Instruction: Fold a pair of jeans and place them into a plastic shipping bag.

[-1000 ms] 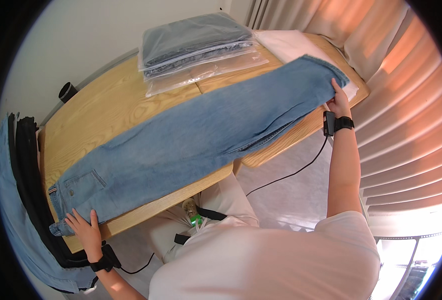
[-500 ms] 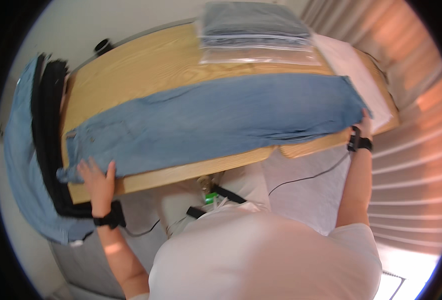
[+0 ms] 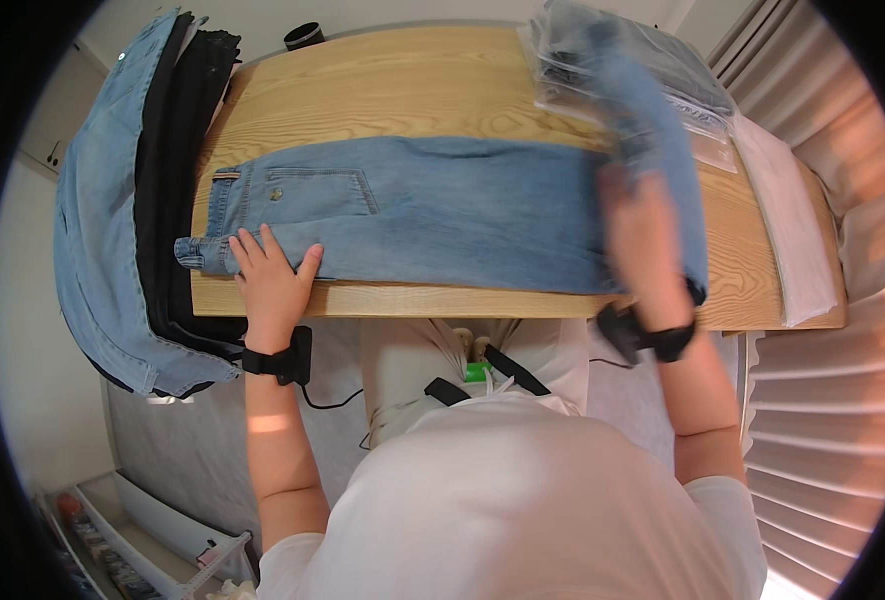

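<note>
A pair of blue jeans (image 3: pixel 453 215) lies lengthwise along the wooden table (image 3: pixel 403 80), waistband to the left and a back pocket facing up. My left hand (image 3: pixel 275 285) rests open near the waistband, fingers spread flat on the denim. At the other end, my right hand (image 3: pixel 651 240) grips the leg ends, which are lifted and doubling back leftward over the rest. Motion blurs this hand and the raised cloth, so the exact finger positions are unclear. Each wrist wears a black strap with a small device.
Light blue jeans (image 3: pixel 113 210) and black trousers (image 3: pixel 185 170) drape over the table's left edge. Folded jeans in clear bags (image 3: pixel 643 75) are stacked at the back right, beside a white sheet (image 3: pixel 788 225). A black round object (image 3: pixel 304 37) stands behind the table; a bin (image 3: pixel 153 530) sits lower left.
My right hand has swung left and inward from the far right end, lifting the leg ends off the table. My left hand stays flat by the waistband. The whole view has shifted.
</note>
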`<state>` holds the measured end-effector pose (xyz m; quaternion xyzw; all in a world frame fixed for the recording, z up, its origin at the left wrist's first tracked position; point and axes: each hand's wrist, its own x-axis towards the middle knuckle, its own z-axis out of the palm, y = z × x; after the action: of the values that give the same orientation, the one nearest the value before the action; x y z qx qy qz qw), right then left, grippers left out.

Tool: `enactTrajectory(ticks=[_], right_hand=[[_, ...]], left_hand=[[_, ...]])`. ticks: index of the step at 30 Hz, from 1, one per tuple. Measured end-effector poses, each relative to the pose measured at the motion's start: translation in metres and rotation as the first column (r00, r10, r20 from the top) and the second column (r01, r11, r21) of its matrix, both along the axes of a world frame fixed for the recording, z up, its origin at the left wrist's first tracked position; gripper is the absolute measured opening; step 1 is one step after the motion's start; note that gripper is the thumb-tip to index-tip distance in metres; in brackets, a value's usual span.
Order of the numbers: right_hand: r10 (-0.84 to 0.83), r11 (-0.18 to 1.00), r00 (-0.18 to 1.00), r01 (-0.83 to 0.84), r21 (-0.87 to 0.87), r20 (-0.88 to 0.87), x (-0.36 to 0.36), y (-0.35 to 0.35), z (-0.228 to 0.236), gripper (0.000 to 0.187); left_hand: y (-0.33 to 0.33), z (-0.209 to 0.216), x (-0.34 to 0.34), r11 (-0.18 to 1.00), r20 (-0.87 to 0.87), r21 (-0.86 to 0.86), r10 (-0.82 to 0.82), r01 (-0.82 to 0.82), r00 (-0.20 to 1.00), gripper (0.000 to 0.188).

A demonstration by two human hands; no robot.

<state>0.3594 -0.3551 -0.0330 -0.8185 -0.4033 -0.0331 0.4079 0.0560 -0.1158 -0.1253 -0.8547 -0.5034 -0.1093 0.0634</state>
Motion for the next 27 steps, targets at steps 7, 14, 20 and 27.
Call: enactTrajectory(ticks=[7,14,20,27], right_hand=[[0.389,0.873,0.897,-0.286,-0.395,0.211,-0.074,0.026,-0.088,0.069],[0.417,0.885,0.907,-0.393,-0.25,0.049,-0.069,0.021,-0.064,0.069],[0.423,0.849,0.877,-0.294,-0.44,0.23,-0.075,0.017,-0.081,0.069],[0.269,0.883,0.919,-0.115,-0.456,0.289,-0.026,-0.043,-0.031,0.054]], left_hand=[[-0.003,0.005,0.002,1.0,0.038,-0.019,-0.006,0.006,0.999,0.088],[-0.004,0.003,-0.001,1.0,0.038,-0.032,0.004,-0.003,0.999,0.087],[-0.001,0.004,0.007,0.999,0.046,-0.033,-0.016,0.018,0.999,0.087],[0.003,-0.003,-0.005,1.0,-0.009,-0.023,0.006,-0.006,1.0,0.085]])
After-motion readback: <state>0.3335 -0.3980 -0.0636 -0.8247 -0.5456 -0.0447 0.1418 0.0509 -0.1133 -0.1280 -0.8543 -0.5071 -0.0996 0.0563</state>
